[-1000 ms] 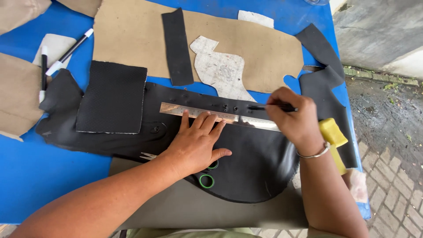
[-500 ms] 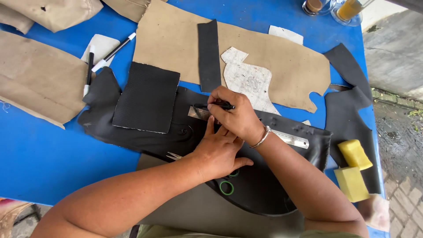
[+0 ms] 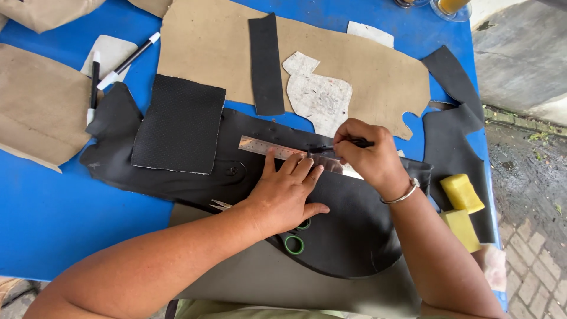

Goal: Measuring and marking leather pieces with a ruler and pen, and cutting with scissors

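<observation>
A large black leather sheet (image 3: 348,236) lies on the blue table (image 3: 53,218). A metal ruler (image 3: 263,147) rests across it. My left hand (image 3: 286,192) presses flat on the ruler with its fingers spread. My right hand (image 3: 369,155) grips a black pen (image 3: 331,147), whose tip touches the leather at the ruler's far edge. A silver bangle circles my right wrist.
A textured black rectangle (image 3: 179,125) lies on the leather's left part. Behind are a tan sheet (image 3: 366,82), a black strip (image 3: 266,64) and a white pattern piece (image 3: 319,94). Two markers (image 3: 112,65) lie far left, yellow sponges (image 3: 462,207) right, green-handled scissors (image 3: 293,242) under my left wrist.
My right hand has slid the pen along the ruler, leftward then back toward the middle. My left hand has stayed pressed on the ruler. The camera view has shifted.
</observation>
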